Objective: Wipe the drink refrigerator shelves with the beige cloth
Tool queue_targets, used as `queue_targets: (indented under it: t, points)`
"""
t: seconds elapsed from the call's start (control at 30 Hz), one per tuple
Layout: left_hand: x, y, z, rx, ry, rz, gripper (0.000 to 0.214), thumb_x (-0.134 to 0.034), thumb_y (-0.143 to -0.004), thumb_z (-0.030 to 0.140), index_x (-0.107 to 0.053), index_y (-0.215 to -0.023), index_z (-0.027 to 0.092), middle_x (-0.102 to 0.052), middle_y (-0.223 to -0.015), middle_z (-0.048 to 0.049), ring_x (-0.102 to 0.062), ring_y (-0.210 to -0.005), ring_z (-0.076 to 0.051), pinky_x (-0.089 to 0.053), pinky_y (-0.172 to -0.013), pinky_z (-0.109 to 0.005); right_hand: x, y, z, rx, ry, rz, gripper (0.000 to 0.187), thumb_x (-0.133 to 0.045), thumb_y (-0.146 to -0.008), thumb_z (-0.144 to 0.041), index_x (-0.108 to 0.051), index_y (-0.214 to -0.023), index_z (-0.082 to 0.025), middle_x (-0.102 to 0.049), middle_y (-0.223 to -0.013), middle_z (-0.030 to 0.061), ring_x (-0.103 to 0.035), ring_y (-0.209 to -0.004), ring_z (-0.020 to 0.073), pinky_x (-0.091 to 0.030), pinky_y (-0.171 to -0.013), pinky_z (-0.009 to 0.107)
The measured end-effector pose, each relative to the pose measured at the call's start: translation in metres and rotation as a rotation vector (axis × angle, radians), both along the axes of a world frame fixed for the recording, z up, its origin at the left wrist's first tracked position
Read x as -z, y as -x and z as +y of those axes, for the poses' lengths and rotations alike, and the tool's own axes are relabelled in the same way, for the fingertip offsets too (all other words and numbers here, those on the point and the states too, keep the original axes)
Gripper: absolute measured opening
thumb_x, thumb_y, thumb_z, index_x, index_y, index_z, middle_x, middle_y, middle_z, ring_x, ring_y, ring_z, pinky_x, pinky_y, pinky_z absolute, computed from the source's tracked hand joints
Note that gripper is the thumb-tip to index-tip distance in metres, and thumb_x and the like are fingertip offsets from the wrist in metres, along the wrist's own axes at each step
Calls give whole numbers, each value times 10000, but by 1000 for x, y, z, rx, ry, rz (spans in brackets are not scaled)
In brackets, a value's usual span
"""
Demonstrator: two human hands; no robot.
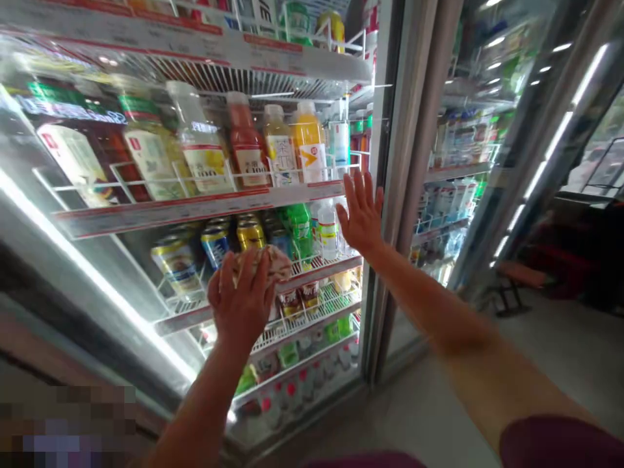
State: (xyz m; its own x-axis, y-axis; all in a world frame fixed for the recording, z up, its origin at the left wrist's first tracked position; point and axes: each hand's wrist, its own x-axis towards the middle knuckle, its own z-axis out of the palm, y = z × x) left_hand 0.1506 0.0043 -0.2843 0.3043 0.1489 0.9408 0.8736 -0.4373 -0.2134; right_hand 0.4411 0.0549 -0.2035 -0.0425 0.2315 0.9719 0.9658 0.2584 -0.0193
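Observation:
I face a glass-door drinks fridge (146,260). My left hand (241,296) is closed on a crumpled whitish cloth (273,260) and presses it against the glass in front of the can shelf. My right hand (361,213) lies flat against the right side of the same glass door, fingers spread, holding nothing. Behind the glass stand bottles (246,146) of red, yellow and orange drinks on one shelf and cans (214,244) on the shelf below.
The fridge door frame (390,195) runs vertically right of my right hand. A second fridge door (453,162) with more bottles follows to the right. A low stool (517,279) stands on the grey floor at the right.

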Motion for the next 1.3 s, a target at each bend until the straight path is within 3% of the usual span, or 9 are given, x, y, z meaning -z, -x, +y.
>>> queue_targets:
  t: [0.1,0.27,0.43,0.6,0.7,0.87,0.97,1.2,1.3]
  points:
    - [12,-2,3,15,33,-56,647,-600,-1033,302,-336,-1624,295,-446,-1582,-63,-339,-1504,-323,-219,-1249,-490,-19,-9,5,-17,-7,-20,584,-273,-1077,-440,-368,-1599,-195,-274,-1679,79,-163,-1596,278,-99,-1310,603]
    - [23,-7,1,51,15,-69,546,-571,-1022,217,-476,-1559,255,-501,-1540,-104,-361,-1481,-318,-305,-1232,-508,-19,-11,4,-62,31,-45,591,-248,-1079,-444,-335,-1614,-208,-247,-1689,54,-130,-1602,266,-59,-1315,589]
    - [36,-19,-12,-43,136,-6,555,-576,-971,148,-547,-1504,298,-279,-1668,-101,-137,-1562,-398,-270,-1204,-670,-16,-12,2,-174,76,-55,582,-269,-1074,-382,-306,-1625,-200,-211,-1699,45,-75,-1606,275,-24,-1315,603]
    - [44,-19,-12,-111,188,65,599,-552,-974,141,-490,-1547,303,-397,-1611,-102,-31,-1574,-379,-226,-1218,-683,-12,-11,6,-180,33,-67,566,-291,-1065,-321,-325,-1618,-205,-227,-1692,34,-114,-1602,264,-38,-1324,587]
    - [13,-15,-1,-76,141,89,540,-501,-994,109,-547,-1506,273,-399,-1613,-81,-18,-1579,-345,-192,-1259,-636,-10,-9,9,-205,-4,-53,562,-315,-1058,-297,-338,-1613,-206,-234,-1687,33,-134,-1600,265,-38,-1324,586]
    - [-79,-36,18,-22,42,86,497,-498,-999,113,-566,-1483,202,-285,-1669,-46,19,-1580,-349,-136,-1285,-638,-10,-8,9,-250,-6,-36,569,-341,-1050,-287,-342,-1610,-186,-253,-1679,50,-154,-1595,277,-42,-1320,600]
    - [-100,-67,21,-35,-4,83,528,-528,-992,156,-521,-1519,194,-233,-1687,-35,32,-1578,-362,-137,-1278,-658,-10,-8,9,-279,11,-23,572,-343,-1048,-287,-337,-1612,-194,-253,-1679,47,-146,-1596,276,-45,-1320,605]
    - [-5,-97,8,-16,83,329,583,-556,-975,137,-499,-1543,253,-379,-1622,-43,-50,-1578,-346,-175,-1292,-594,-8,-8,10,-223,-4,-54,570,-327,-1057,-289,-317,-1621,-205,-230,-1688,42,-129,-1599,275,-33,-1327,590]
    - [-18,-83,12,-20,13,369,587,-576,-985,130,-497,-1541,300,-392,-1614,-17,-111,-1578,-310,-180,-1300,-548,-8,-8,10,-169,2,-72,573,-324,-1061,-305,-301,-1626,-216,-226,-1692,32,-133,-1599,278,-64,-1328,586]
